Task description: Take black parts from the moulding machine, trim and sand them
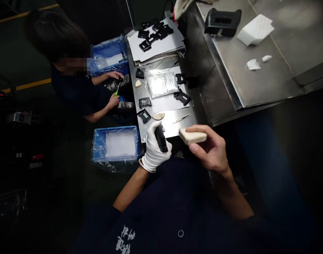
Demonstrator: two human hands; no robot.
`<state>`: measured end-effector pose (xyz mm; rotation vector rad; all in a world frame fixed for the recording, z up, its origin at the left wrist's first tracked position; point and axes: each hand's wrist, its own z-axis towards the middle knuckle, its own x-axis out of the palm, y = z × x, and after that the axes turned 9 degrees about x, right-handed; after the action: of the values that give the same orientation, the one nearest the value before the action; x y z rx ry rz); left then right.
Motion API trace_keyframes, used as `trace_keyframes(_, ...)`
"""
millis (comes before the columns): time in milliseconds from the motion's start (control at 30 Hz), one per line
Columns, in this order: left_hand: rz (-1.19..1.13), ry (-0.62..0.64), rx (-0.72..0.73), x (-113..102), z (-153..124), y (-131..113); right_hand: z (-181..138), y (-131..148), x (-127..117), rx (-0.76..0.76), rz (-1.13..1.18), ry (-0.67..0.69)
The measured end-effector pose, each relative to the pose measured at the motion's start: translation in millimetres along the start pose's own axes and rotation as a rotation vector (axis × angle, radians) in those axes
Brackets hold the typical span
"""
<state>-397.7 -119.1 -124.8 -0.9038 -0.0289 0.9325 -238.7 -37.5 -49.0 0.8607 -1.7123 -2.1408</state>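
Note:
My left hand (154, 150), in a white glove, grips a black plastic part (161, 138) that is turned on its edge. Bare-skinned, my right hand (213, 150) holds a cream-coloured block (192, 136), pinched between thumb and fingers; it looks like felt or foam, but I cannot tell which. The block and the black part are apart, both in front of my body at the table's near edge. Just beyond the glove lie a round tan pad (158, 116) and a black frame-shaped part (144, 116). A thin metal knife-like tool (182, 118) rests further right.
Several black parts (150, 40) lie on stacked white sheets at the table's far end. A clear plastic bag (163, 84) sits mid-table. Blue lined bins (115, 128) stand at left, beside a seated co-worker (71, 81) holding a green-handled tool. A metal bench (256, 81) borders the right.

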Motion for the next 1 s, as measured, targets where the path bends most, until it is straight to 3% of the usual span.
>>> trace_keyframes(100, -0.036, -0.024, 0.010, 1.0, 2.4, 1.1, -14.8, 1.5, 7.7, -0.070, -0.047, -0.012)
trace_keyframes(367, -0.057, -0.086, -0.068, 13.4, -5.2, 10.6, -31.3, -4.2, 44.0, -0.401, -0.474, -0.090)
trace_keyframes(533, -0.029, -0.039, -0.037, 16.2, -16.2, 10.4, -22.2, -11.0, 46.0, -0.394, -0.535, -0.142)
trace_keyframes(733, 0.108, -0.068, -0.082, 12.5, -12.6, 8.2, -23.4, -15.3, 50.9, -0.313, -0.491, -0.045)
trace_keyframes(900, 0.150, -0.031, -0.059, 13.5, -12.6, 3.6, -21.0, -18.5, 53.8, -0.290, -0.450, -0.111)
trace_keyframes(1000, 0.114, -0.042, -0.124, 11.7, -10.4, 4.1, -22.8, -17.8, 54.7, -0.258, -0.422, -0.078)
